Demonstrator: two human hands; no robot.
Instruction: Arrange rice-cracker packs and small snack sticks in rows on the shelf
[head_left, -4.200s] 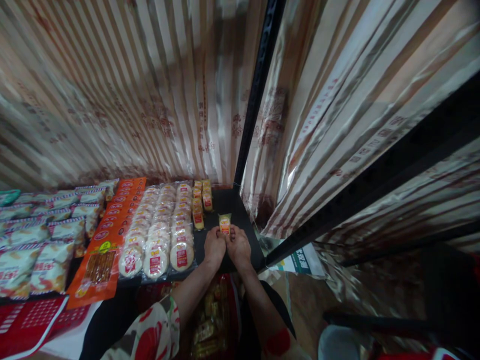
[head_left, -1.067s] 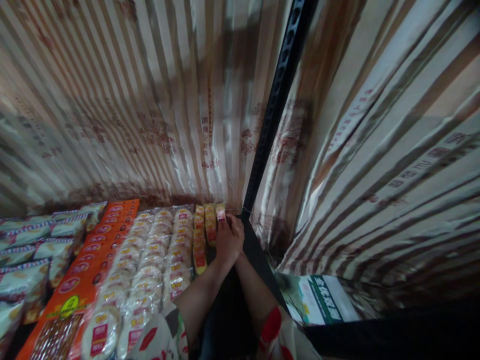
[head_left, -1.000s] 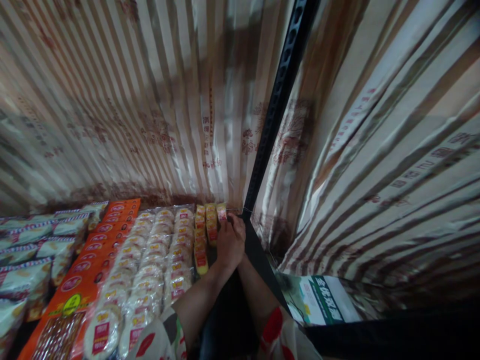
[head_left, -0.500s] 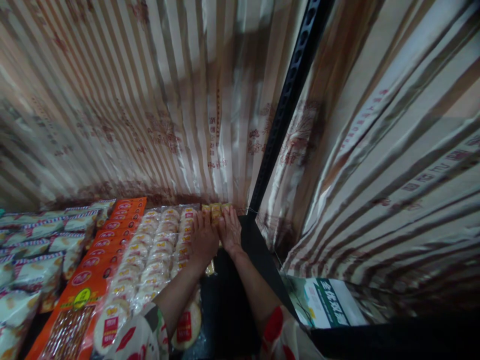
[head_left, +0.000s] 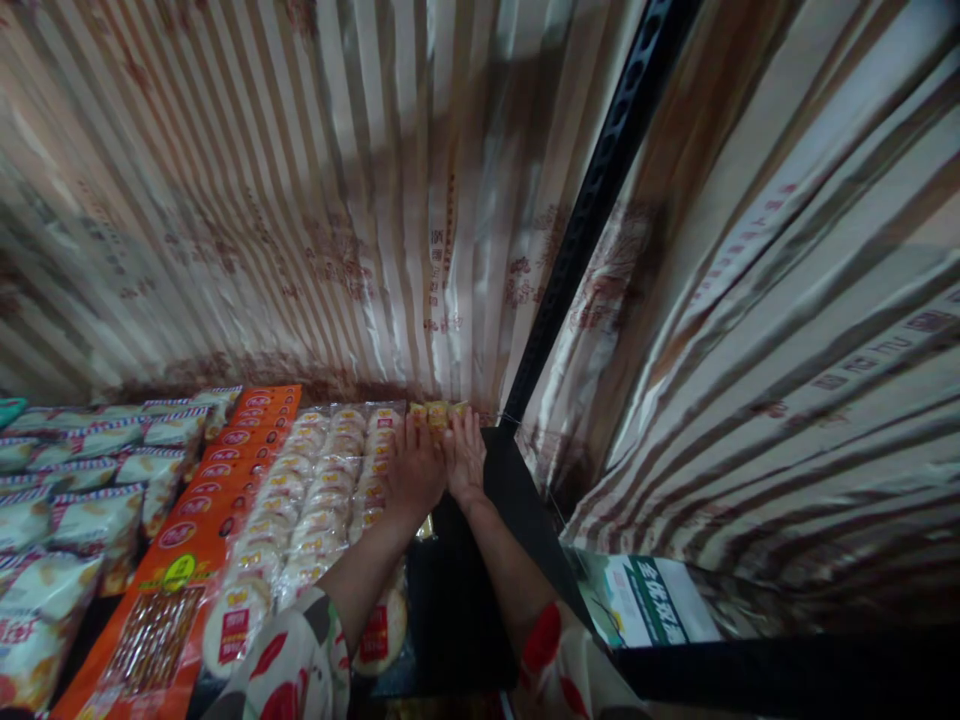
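Note:
My left hand (head_left: 417,468) and my right hand (head_left: 466,456) lie side by side, palms down, at the back right corner of a black shelf (head_left: 457,600). Their fingers are stretched flat over a row of small yellow snack packets (head_left: 437,411), whose far ends show beyond the fingertips by the striped backing. My left hand also covers part of the rightmost row of round cake packs (head_left: 334,470). Neither hand grips anything that I can see.
Orange snack packets (head_left: 196,500) and white bagged snacks (head_left: 82,470) fill the shelf to the left. A black perforated upright (head_left: 592,200) rises at the corner. A green and white carton (head_left: 649,605) stands below right. Striped plastic sheeting (head_left: 300,200) lines the back and right side.
A single packet held at the shelf front went to the back corner. In the last second my left hand came off my right hand and both flattened over the yellow packets.

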